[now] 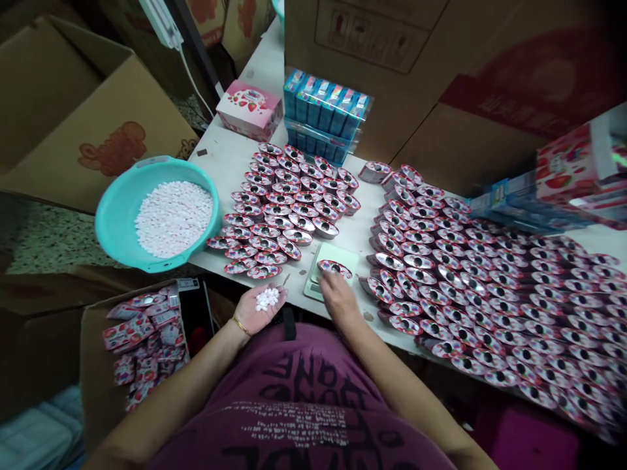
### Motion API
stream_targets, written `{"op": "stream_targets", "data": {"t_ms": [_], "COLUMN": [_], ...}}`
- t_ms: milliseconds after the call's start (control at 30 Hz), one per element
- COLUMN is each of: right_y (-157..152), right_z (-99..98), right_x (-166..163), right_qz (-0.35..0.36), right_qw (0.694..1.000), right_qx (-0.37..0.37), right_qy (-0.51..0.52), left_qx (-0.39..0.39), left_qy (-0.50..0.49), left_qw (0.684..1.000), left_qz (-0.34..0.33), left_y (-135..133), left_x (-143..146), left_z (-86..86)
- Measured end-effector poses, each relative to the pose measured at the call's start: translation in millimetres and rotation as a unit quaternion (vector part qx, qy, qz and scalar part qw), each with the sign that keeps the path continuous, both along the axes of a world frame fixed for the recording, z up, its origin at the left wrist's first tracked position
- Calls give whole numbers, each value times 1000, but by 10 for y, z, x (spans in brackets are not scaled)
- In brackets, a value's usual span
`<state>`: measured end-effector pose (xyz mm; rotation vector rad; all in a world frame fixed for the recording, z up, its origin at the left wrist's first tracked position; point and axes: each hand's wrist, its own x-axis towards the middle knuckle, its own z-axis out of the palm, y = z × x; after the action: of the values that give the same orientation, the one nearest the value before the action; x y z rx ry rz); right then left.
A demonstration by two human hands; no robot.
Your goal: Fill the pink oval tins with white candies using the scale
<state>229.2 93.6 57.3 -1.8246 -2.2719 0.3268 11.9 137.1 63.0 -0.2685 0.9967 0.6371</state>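
My left hand (259, 310) is palm up and cupped, holding a small heap of white candies (267, 299). My right hand (337, 297) is over a digital scale (313, 287), its fingers drawn together at the near edge of a small oval-topped candy box (337, 267). That box stands upright on the scale. Whatever may be between the right fingertips is hidden. To the left, a turquoise basin (110, 225) holds many more white candies (174, 219). Several upright boxes (279, 209) with holes in their tops stand beyond the scale.
A large block of similar boxes (470, 281) covers the right of the white table (223, 143). Behind are a pink strawberry carton (249, 108), wrapped blue packs (323, 108) and a big cardboard box (372, 85). At lower left, a carton (95, 365) holds strawberry-printed packs (127, 331).
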Motion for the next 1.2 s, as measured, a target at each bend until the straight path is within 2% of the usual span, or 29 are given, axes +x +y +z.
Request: {"op": "stream_targets", "data": {"t_ms": [100, 167, 200, 267, 367, 467, 600, 900, 1033, 1133, 1200], "right_y": [-81, -139, -168, -203, -177, -114, -102, -160, -212, -183, -103], "right_z": [117, 194, 238, 330, 428, 434, 393, 383, 450, 430, 379], "right_x": [230, 227, 165, -52, -415, -590, -572, -480, -413, -221, -29], "right_qz": [-71, -89, -74, 3, 121, 168, 200, 181, 157, 102, 18], "right_qw": [995, 991, 990, 993, 989, 980, 972, 972, 974, 975, 976], "right_qx": [47, 62, 59, 31, -45, -98, -116, -132, -104, -56, -10], "right_qy": [45, 84, 101, 117, 71, 28, 34, 72, 126, 187, 218], "left_qx": [18, 28, 30, 24, -18, -59, -64, -45, -38, -25, -26], "left_qy": [-30, -57, -70, -89, -86, -49, -17, -57, -86, -83, -66], "left_qw": [999, 997, 995, 992, 991, 991, 991, 989, 987, 988, 988], "left_qz": [-21, -49, -65, -90, -97, -109, -116, -128, -128, -127, -140], "left_y": [34, 32, 20, -30, -139, -233, -282, -275, -240, -207, -186], "left_x": [89, 166, 205, 272, 314, 282, 223, 266, 319, 332, 322], "left_z": [18, 41, 51, 60, 34, -12, -38, -5, 33, 47, 46]}}
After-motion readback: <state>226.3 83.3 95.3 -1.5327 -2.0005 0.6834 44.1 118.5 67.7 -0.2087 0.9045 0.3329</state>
